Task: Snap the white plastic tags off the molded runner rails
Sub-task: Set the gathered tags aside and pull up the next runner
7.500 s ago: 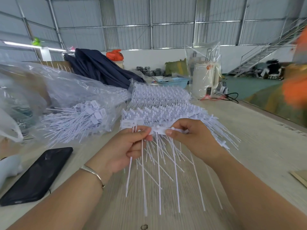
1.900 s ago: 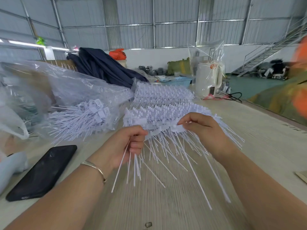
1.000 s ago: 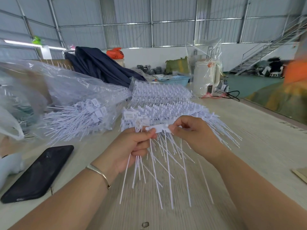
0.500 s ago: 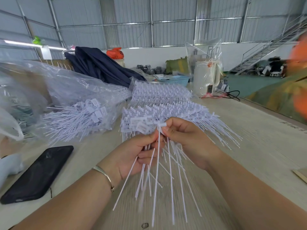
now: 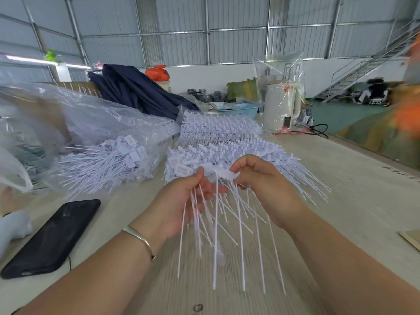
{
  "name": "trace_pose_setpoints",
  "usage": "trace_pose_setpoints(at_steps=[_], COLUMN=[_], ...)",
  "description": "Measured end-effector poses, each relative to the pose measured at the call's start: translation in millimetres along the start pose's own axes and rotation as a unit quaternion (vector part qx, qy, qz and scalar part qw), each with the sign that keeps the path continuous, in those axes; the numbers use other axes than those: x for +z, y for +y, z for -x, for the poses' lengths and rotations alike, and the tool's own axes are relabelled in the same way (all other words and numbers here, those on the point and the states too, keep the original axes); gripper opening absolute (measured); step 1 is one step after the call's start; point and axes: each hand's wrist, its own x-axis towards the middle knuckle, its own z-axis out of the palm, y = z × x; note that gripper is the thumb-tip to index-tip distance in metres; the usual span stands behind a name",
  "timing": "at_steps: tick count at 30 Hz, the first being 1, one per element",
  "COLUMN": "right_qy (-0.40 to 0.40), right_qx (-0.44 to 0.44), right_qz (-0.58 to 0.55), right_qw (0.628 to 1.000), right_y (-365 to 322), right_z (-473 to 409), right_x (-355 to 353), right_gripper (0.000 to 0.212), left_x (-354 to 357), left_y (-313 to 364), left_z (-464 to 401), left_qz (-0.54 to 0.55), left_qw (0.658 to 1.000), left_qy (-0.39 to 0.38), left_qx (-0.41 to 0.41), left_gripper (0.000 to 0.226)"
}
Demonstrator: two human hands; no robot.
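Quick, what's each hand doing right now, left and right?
Left hand: closed, gripping a bundle of snapped-off tags by their stems.
Right hand: closed, pinching the runner rail.

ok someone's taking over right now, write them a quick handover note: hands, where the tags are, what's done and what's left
Left hand: grip closed on a bunch of snapped-off tags, stems hanging down.
Right hand: pinching the rail being worked, held between both hands above the table.
Done: loose tags in the clear bag on the left.
Left: the rail in hand, plus the stacks of unbroken rails just behind the hands.
A black phone lies at the left.
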Motion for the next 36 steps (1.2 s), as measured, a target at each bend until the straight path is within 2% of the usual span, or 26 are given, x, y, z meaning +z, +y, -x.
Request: trace_pose_setpoints(at_steps=[4,7,10,15,19,24,29,33,36], right_qy=[-0.02,-0.024,-0.023,-0.016,-0.007,-0.031,-0.072,-0.087,-0.096], right_qx=[-0.039,-0.065,-0.08,-0.115,-0.141,-0.119,-0.084,-0.072,-0.06], right_qz=[0.055,0.127,0.14,0.198,0.284,0.154,-0.04,-0.105,-0.127], right_qw=[0.998,0.989,0.987,0.973,0.949,0.98,0.993,0.988,0.985], right_y=[1.7,4.5,5.5,6.4,7.4,0.4,-2.9,-1.0,1.5], right_z=[1.6,1.2,0.4,-0.1,-0.4,-1.0,0.1,1.6,2.0], right_x=[1.0,1.8,0.0,-0.1,-2.9,-4.9,-6.7,-2.4,0.2], right_gripper=[0.012,0.015,0.016,0.014,0.005,0.012,0.013,0.016,0.02], left_x=[1.5,2.2,1.9,-2.5,-5.5,-4.2,-3.5,0.6,3.6], left_y=[-3.0,-1.7,0.1,-1.7,-2.6,-2.0,1.1,-1.7,-5.6], left_z=[2.2,3.8,4.8,1.9,0.6,-1.9,2.6,5.8,6.3], left_qz=[0.004,-0.037,-0.054,-0.06,-0.044,0.019,0.08,0.128,0.147], left_qw=[1.0,0.999,0.997,0.995,0.997,0.999,0.993,0.979,0.965], left_qy=[0.007,-0.014,-0.018,0.016,0.006,0.006,-0.084,-0.146,-0.197], left_qx=[-0.009,0.02,0.05,0.079,0.069,0.029,-0.022,-0.063,-0.092], left_gripper=[0.038,0.043,0.047,0.011,0.007,0.013,0.013,0.014,0.03])
